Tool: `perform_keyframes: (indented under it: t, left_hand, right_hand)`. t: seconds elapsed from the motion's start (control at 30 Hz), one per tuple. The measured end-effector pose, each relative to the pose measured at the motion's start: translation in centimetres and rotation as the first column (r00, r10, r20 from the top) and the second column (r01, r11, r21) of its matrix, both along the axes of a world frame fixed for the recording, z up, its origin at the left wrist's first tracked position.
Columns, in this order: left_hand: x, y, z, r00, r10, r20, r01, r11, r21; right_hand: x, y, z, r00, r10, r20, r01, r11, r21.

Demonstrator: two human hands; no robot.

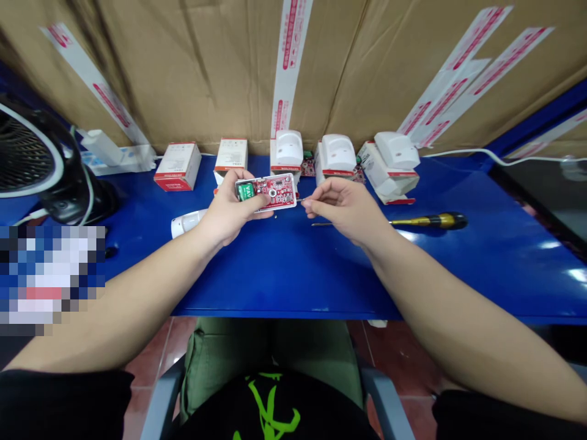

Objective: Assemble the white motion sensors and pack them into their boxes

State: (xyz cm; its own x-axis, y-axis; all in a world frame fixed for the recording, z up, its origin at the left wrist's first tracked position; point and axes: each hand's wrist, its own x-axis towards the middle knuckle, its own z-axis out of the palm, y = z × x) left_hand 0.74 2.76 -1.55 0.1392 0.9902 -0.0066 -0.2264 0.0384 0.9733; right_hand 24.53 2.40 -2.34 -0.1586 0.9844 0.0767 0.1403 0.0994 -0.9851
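Observation:
My left hand [229, 211] holds a white casing with a red circuit board [279, 189] inside, its thumb on the board. A green part [246, 191] sits at the board's left end. To the right of the casing, my right hand [339, 205] pinches something small and thin close to the casing's right edge; it is too small to name. A screwdriver [431, 220] with a yellow and black handle lies on the blue table [284, 275], its shaft passing behind my right hand. A white rounded housing [186, 223] lies left of my left hand.
Small red and white boxes [178, 165] stand along the back, three with white detectors [338, 153] on top. Red boards [308, 166] lie between them. A black fan [59, 165] and a power strip [142, 159] are at the left. Cardboard [243, 67] rises behind.

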Motion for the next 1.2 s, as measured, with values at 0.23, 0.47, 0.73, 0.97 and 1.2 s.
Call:
perform_keyframes:
  t: [0.23,0.47,0.73,0.97,1.2]
  left_hand:
    - [0.0,-0.1,-0.3,0.998,-0.061,-0.032,0.062,0.998,0.009]
    - [0.2,0.0,-0.4,0.993,-0.073,-0.092,0.078,0.996,0.045]
    - [0.2,-0.1,-0.7,0.983,-0.097,-0.159,0.115,0.987,0.11]
    - [0.2,-0.4,-0.6,0.976,-0.107,-0.19,0.129,0.986,0.105]
    - [0.2,-0.4,-0.7,0.97,-0.139,-0.2,0.157,0.985,0.077]
  right_hand:
    - [0.4,-0.4,0.6,0.995,-0.083,0.059,0.074,0.987,0.14]
    - [0.4,-0.5,0.8,0.995,-0.037,0.098,0.017,0.98,0.196]
    - [-0.1,-1.0,1.2,0.999,0.039,-0.017,-0.036,0.989,0.141]
    - [-0.4,-1.1,1.3,0.993,0.114,0.006,-0.114,0.99,0.082]
    - [-0.3,-1.2,1.2,0.99,0.141,0.011,-0.141,0.988,0.065]
